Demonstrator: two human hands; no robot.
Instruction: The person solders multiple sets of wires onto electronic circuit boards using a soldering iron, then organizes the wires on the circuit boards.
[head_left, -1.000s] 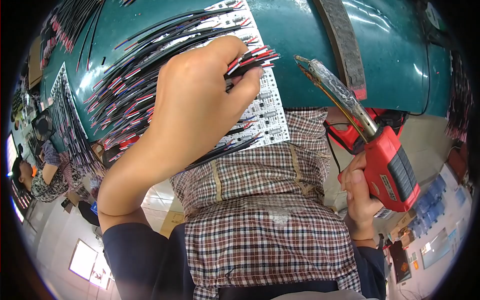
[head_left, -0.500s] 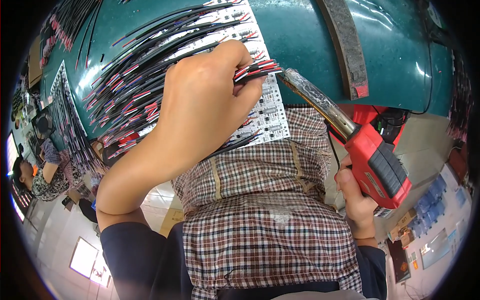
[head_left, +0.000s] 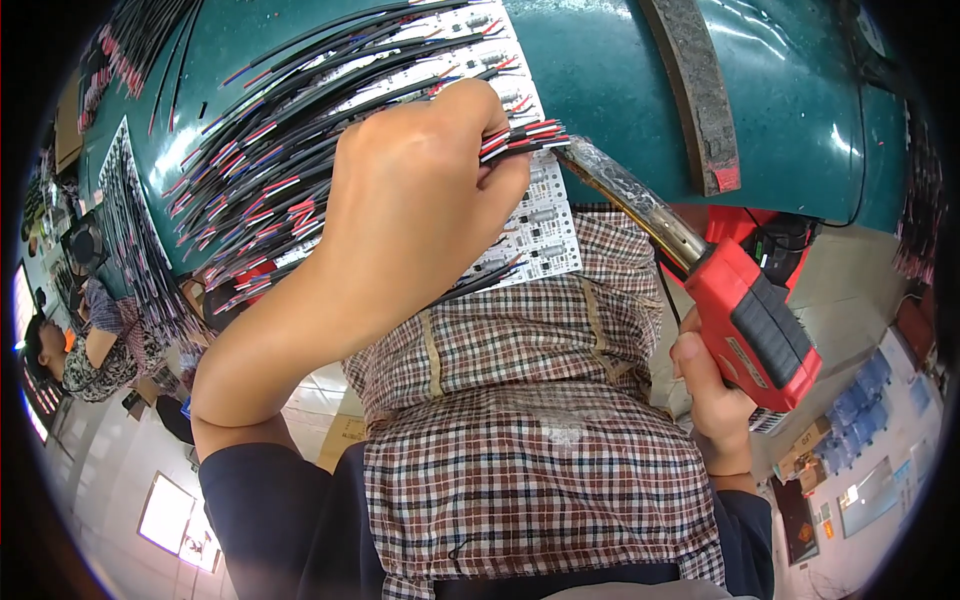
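Observation:
My left hand (head_left: 405, 195) is closed round a bundle of cut cables (head_left: 522, 138), black sheathed with red, black and white cores at the ends that point right. Below it lies a white circuit-board panel (head_left: 545, 225), partly hidden by the hand and rows of black cables (head_left: 270, 170). In my right hand (head_left: 708, 385) is a red and black soldering gun (head_left: 755, 325) with a long metal barrel pointing up and left. Its dark tip is right at the cable ends; whether they touch is hard to tell.
On the green table (head_left: 600, 60), a worn dark bar (head_left: 695, 90) lies to the right. A second cable-covered panel (head_left: 140, 230) and a cable pile (head_left: 150, 45) are at the left. A red container (head_left: 775, 245) stands below the table edge. Another person (head_left: 90, 345) sits far left.
My left hand and its cable bundle have shifted slightly right. The soldering gun's body has moved slightly up, with its tip still by the cable ends.

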